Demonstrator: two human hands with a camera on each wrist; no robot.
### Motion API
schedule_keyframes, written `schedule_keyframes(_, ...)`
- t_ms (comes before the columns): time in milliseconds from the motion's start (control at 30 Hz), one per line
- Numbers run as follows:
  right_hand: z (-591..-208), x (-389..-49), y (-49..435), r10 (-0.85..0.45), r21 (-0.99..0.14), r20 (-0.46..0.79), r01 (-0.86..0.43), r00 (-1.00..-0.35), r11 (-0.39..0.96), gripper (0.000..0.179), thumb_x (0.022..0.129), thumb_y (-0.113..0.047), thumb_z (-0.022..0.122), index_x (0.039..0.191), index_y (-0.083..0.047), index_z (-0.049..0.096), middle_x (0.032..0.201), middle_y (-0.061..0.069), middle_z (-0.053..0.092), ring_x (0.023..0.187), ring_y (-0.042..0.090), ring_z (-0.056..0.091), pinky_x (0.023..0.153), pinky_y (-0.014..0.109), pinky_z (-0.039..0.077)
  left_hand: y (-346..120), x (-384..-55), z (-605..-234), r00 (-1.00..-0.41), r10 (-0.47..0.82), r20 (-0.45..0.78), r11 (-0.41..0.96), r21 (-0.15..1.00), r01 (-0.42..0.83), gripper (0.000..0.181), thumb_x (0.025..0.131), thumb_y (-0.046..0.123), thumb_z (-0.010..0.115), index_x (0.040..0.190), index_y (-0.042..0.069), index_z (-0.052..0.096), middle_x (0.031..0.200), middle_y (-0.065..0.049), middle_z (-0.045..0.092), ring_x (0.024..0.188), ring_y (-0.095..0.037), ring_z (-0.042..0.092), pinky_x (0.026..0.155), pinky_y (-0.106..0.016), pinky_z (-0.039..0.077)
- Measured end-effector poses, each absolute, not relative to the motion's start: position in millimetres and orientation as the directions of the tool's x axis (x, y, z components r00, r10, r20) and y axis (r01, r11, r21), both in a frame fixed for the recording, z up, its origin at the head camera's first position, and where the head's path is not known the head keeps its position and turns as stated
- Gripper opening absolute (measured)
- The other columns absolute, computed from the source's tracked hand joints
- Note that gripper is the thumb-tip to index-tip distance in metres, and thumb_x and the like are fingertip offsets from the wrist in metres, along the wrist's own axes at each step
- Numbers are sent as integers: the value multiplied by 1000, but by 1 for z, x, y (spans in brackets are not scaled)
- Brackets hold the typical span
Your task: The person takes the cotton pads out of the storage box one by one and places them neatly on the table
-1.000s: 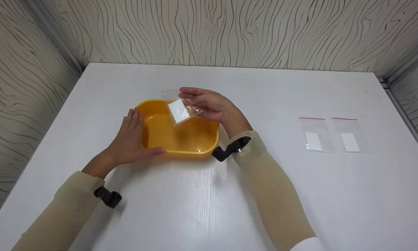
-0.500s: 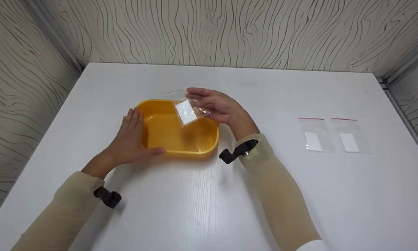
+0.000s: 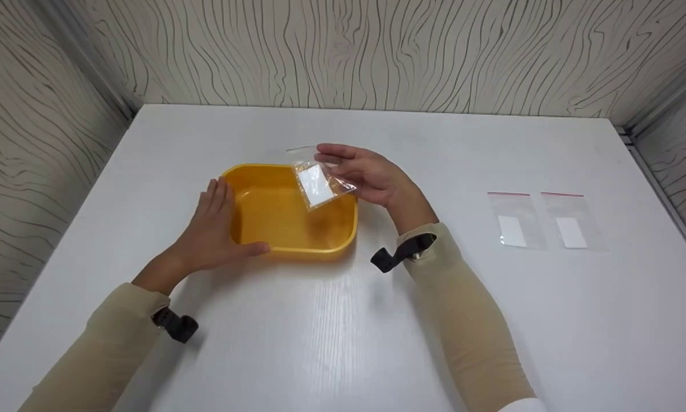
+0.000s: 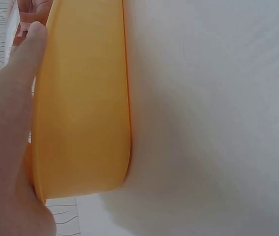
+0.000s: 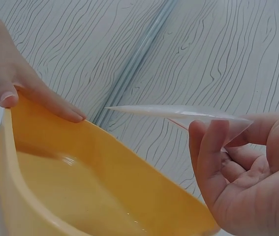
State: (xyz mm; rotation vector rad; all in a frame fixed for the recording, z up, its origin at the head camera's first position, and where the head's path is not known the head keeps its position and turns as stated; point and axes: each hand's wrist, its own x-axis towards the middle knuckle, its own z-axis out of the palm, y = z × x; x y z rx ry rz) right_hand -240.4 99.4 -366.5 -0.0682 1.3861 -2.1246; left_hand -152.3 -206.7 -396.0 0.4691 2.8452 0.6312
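A yellow plastic bin point(image 3: 274, 229) stands on the white table in the head view. My left hand point(image 3: 205, 229) rests at its left corner, thumb along the front rim and straight fingers against the left side. Over the bin's back right part, my right hand point(image 3: 369, 174) pinches a small clear zip bag point(image 3: 315, 186) with a white rectangle in it. In the right wrist view the zip bag point(image 5: 178, 112) appears nearly edge-on, raised above the rim, between thumb and fingers. The left wrist view shows the bin's outer wall point(image 4: 82, 98) with the left thumb on the rim.
Two clear zip bags, a left one point(image 3: 512, 230) and a right one point(image 3: 572, 232), lie side by side on the table's right half. Both have red strips and white rectangles. Patterned panels point(image 3: 377, 54) stand behind the white table point(image 3: 320, 343).
My right hand has drifted right with the zip bag, toward the bin's right side. The left hand and the bin have stayed about in place.
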Motion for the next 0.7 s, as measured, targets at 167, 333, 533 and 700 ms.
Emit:
schedule_keyframes(167, -365, -237, 107, -496, -858, -264, 436, -827, -272, 54, 97, 10, 53, 150, -1, 47, 152, 15, 48, 100, 18, 65, 83, 25, 58, -207, -152, -397, -933, 340, -121, 859, 444, 255, 137, 81, 74, 66, 156, -12, -8, 165, -27, -15, 153, -40, -19, 123, -55, -7)
schedule_keyframes(333, -366, -236, 115, -488, -862, -251, 422, -836, -279, 52, 97, 11, 51, 148, 0, 48, 151, 17, 49, 97, 17, 65, 79, 23, 58, -207, -152, -397, -933, 338, -124, 860, 443, 252, 137, 81, 75, 67, 156, -11, -9, 166, -25, -16, 153, -39, -19, 123, -55, -7)
schedule_keyframes(533, -367, -234, 126, -486, -873, -244, 408, -839, -267, 55, 98, 12, 49, 151, 2, 44, 153, 18, 46, 98, 17, 65, 80, 23, 58, -207, -152, -396, -933, 335, -131, 865, 437, 249, 137, 80, 75, 66, 156, -11, -9, 166, -25, -16, 153, -38, -19, 123, -55, -8)
schedule_keyframes(700, -368, -231, 139, -470, -877, -248, 402, -847, -263, 50, 97, 12, 51, 145, -2, 52, 150, 16, 49, 97, 16, 65, 81, 23, 58, -207, -151, -395, -932, 338, -128, 862, 439, 252, 137, 80, 75, 67, 156, -12, -9, 166, -26, -16, 153, -39, -18, 123, -55, -8)
